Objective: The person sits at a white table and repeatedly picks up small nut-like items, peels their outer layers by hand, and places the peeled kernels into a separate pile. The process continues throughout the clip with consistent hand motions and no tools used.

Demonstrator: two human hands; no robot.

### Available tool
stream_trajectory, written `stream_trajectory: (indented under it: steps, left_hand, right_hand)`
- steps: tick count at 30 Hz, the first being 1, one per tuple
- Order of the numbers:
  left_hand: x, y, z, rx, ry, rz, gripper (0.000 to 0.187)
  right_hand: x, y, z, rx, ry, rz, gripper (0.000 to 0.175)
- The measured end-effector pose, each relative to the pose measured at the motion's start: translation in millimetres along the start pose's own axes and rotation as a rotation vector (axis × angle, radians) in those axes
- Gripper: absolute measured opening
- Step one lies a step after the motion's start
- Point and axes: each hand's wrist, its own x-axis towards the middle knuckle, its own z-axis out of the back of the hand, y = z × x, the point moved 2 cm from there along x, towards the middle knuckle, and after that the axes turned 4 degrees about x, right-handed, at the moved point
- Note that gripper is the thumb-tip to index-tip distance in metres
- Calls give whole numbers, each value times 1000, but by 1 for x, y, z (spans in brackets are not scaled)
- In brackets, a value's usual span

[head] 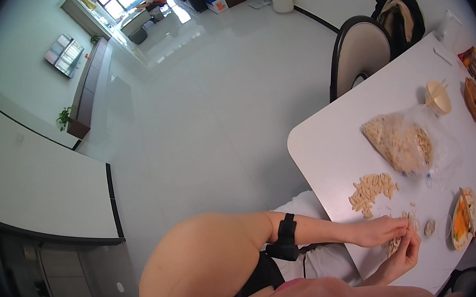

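Over the white table (329, 138), the fingertips of my left hand (381, 230) and my right hand (403, 255) meet in a pinch. A small seed-like piece seems to be between them, mostly hidden by the fingers. Just beyond the fingertips are thin pale scraps (413, 221), partly covered. Light and dark flecked pieces (393, 246) show beneath my hands. A loose pile of pale seeds (372, 190), which look like pumpkin seeds, lies beside my left hand. Farther off rests a clear plastic bag (400, 143) filled with similar seeds. A small brownish clump (430, 228) sits past my fingers.
A plate of orange food (464, 219) with chopsticks, a cream bowl (437, 97) and a brown basket (475, 100) stand along the table's far side. A chair (361, 48) is against one edge. Another person (154, 0) sits by the distant window.
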Motion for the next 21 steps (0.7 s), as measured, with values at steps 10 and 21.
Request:
stream_trajectory:
  steps: [10, 21]
  left_hand:
    - [9, 27, -6, -339, -100, 301, 21]
    - [20, 23, -51, -550, -126, 364, 24]
  right_hand:
    - [-5, -24, -34, 303, -321, -46, 10]
    - [-10, -7, 0, 287, -332, 5, 10]
